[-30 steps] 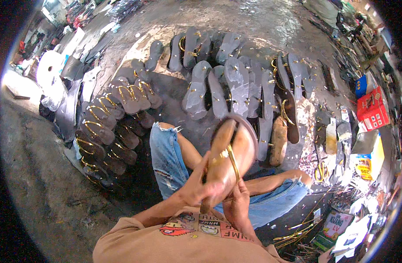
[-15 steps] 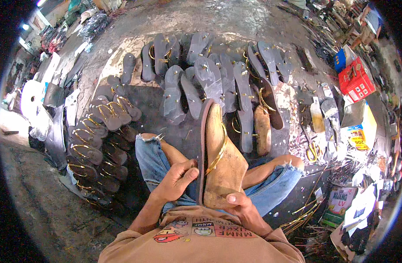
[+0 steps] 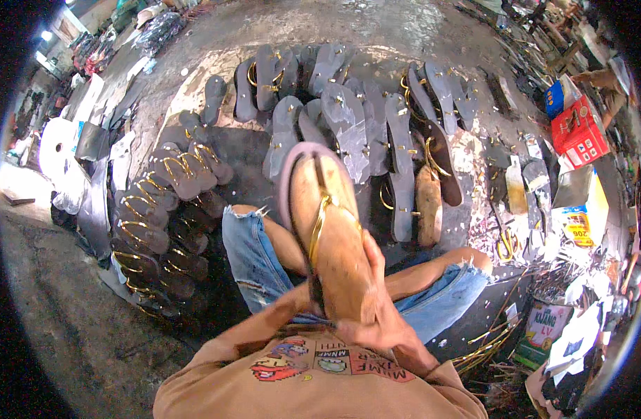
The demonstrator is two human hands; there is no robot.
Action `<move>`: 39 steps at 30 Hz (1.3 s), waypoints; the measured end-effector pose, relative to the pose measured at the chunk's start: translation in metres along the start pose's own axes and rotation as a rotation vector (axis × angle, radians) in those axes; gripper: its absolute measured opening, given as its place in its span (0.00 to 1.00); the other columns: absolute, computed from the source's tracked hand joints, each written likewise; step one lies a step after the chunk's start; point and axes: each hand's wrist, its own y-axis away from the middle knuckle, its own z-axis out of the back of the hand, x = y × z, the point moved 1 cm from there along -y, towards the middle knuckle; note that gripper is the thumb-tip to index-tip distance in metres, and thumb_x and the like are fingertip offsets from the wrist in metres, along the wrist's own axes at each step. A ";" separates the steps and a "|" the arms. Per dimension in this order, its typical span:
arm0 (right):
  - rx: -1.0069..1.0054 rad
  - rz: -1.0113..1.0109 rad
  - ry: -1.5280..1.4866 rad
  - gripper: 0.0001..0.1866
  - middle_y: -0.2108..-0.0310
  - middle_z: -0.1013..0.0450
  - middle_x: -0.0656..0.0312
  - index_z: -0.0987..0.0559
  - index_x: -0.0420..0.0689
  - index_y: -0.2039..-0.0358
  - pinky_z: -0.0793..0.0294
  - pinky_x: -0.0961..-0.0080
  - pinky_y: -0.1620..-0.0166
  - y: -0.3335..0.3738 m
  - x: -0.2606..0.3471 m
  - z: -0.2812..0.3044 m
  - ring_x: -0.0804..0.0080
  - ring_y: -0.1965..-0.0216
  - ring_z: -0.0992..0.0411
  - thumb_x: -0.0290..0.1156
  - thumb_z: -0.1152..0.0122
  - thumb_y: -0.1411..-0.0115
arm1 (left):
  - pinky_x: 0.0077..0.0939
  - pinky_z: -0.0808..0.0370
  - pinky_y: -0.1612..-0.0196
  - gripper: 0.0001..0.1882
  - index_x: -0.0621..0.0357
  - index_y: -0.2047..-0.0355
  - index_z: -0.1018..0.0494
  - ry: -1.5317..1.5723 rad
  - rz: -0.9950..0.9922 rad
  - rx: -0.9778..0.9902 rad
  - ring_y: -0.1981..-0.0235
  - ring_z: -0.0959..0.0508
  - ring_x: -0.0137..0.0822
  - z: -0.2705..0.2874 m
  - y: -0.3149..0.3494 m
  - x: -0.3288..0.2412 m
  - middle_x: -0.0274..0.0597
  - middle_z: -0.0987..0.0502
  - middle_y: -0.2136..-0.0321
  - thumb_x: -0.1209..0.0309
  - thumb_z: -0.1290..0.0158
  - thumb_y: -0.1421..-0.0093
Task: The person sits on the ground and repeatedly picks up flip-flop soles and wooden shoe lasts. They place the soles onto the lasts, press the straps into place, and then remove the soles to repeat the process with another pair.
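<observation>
A thong sandal with a dark sole and a gold strap stands tilted up in front of my chest. A worn wooden shoe last fills it, with the strap lying across the last. My right hand is closed round the heel end of the last, thumb low and fingers up along its right side. My left hand goes behind the lower left side of the sole, where its fingers are hidden. Beyond the sandal lie several dark soles, and another wooden last rests among them.
Rows of dark sandals with gold straps lie to my left. At right are a red box, a yellow-and-white box, scissors and a tin can. A white roll stands at far left.
The sandal with its last has turned so its strapped top faces me more. My right hand has moved up round the last; my left hand has slid behind the sole.
</observation>
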 end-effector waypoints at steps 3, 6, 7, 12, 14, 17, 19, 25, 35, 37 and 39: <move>-0.099 -0.036 0.091 0.73 0.20 0.60 0.51 0.75 0.49 0.20 0.52 0.57 0.23 -0.002 -0.008 0.012 0.57 0.20 0.57 0.22 0.28 0.52 | 0.43 0.32 0.32 0.34 0.54 0.28 0.43 -0.068 -0.135 0.037 0.35 0.30 0.40 0.011 0.010 -0.032 0.41 0.33 0.33 0.48 0.53 0.23; -0.210 0.024 0.349 0.72 0.20 0.68 0.43 0.79 0.46 0.22 0.56 0.53 0.22 -0.010 -0.024 -0.003 0.50 0.19 0.63 0.20 0.30 0.48 | 0.46 0.36 0.25 0.40 0.53 0.22 0.49 0.147 -0.128 0.207 0.27 0.33 0.43 0.013 0.009 -0.017 0.43 0.37 0.26 0.43 0.56 0.23; -0.237 0.077 0.487 0.72 0.20 0.69 0.40 0.81 0.45 0.23 0.56 0.51 0.22 -0.017 -0.029 0.001 0.47 0.19 0.64 0.20 0.30 0.46 | 0.46 0.37 0.24 0.42 0.53 0.22 0.49 0.138 -0.107 0.123 0.27 0.33 0.44 0.008 0.002 -0.019 0.42 0.37 0.26 0.39 0.58 0.24; -0.228 -0.045 0.273 0.69 0.20 0.71 0.36 0.80 0.42 0.22 0.60 0.52 0.21 -0.009 -0.034 -0.001 0.45 0.19 0.67 0.21 0.31 0.44 | 0.49 0.33 0.28 0.51 0.54 0.25 0.40 0.129 -0.035 -0.281 0.32 0.27 0.46 0.028 -0.005 -0.023 0.45 0.30 0.30 0.26 0.61 0.32; -0.190 -0.159 -0.029 0.69 0.21 0.68 0.36 0.78 0.42 0.22 0.60 0.53 0.21 0.018 -0.036 -0.002 0.44 0.19 0.66 0.22 0.31 0.44 | 0.53 0.28 0.32 0.47 0.57 0.33 0.31 0.139 -0.093 -0.281 0.35 0.25 0.48 0.073 -0.008 -0.055 0.52 0.25 0.36 0.27 0.63 0.30; -0.126 -0.179 0.191 0.67 0.21 0.63 0.35 0.76 0.41 0.22 0.59 0.53 0.21 0.025 -0.050 0.035 0.45 0.19 0.63 0.22 0.31 0.43 | 0.40 0.21 0.55 0.41 0.60 0.34 0.33 0.453 -0.321 0.023 0.56 0.24 0.42 0.082 0.006 -0.082 0.53 0.26 0.44 0.34 0.60 0.26; -0.200 -0.084 0.551 0.61 0.21 0.61 0.35 0.70 0.37 0.21 0.60 0.59 0.20 0.002 -0.076 0.069 0.46 0.19 0.60 0.20 0.34 0.41 | 0.31 0.28 0.57 0.44 0.61 0.33 0.37 0.378 -0.251 0.052 0.60 0.32 0.33 0.051 0.014 -0.070 0.43 0.31 0.49 0.33 0.52 0.30; -0.488 0.157 1.019 0.44 0.28 0.40 0.40 0.40 0.33 0.27 0.48 0.54 0.23 -0.047 -0.059 0.103 0.42 0.25 0.44 0.20 0.32 0.42 | 0.29 0.30 0.58 0.47 0.55 0.30 0.38 0.419 -0.115 0.236 0.61 0.33 0.32 0.009 0.002 -0.039 0.39 0.34 0.52 0.31 0.47 0.34; -0.314 0.076 0.631 0.58 0.44 0.19 0.53 0.35 0.39 0.26 0.24 0.68 0.39 -0.065 0.030 0.105 0.70 0.45 0.22 0.37 0.10 0.54 | 0.32 0.23 0.44 0.33 0.61 0.35 0.30 -0.528 0.194 0.098 0.48 0.22 0.30 -0.008 0.041 -0.027 0.42 0.20 0.47 0.61 0.33 0.36; -0.286 0.040 0.610 0.52 0.50 0.17 0.56 0.35 0.39 0.27 0.23 0.71 0.41 -0.057 0.012 0.115 0.72 0.48 0.22 0.31 0.15 0.48 | 0.35 0.21 0.44 0.25 0.66 0.43 0.22 -1.099 0.074 -0.151 0.50 0.18 0.30 0.014 0.051 -0.035 0.43 0.14 0.51 0.66 0.32 0.36; -0.077 -0.085 0.572 0.43 0.47 0.18 0.56 0.32 0.38 0.29 0.24 0.69 0.39 -0.046 0.011 0.126 0.71 0.46 0.22 0.27 0.20 0.43 | 0.29 0.22 0.49 0.19 0.66 0.47 0.19 -1.176 0.024 -0.240 0.57 0.18 0.27 0.027 0.063 -0.042 0.46 0.13 0.56 0.73 0.33 0.37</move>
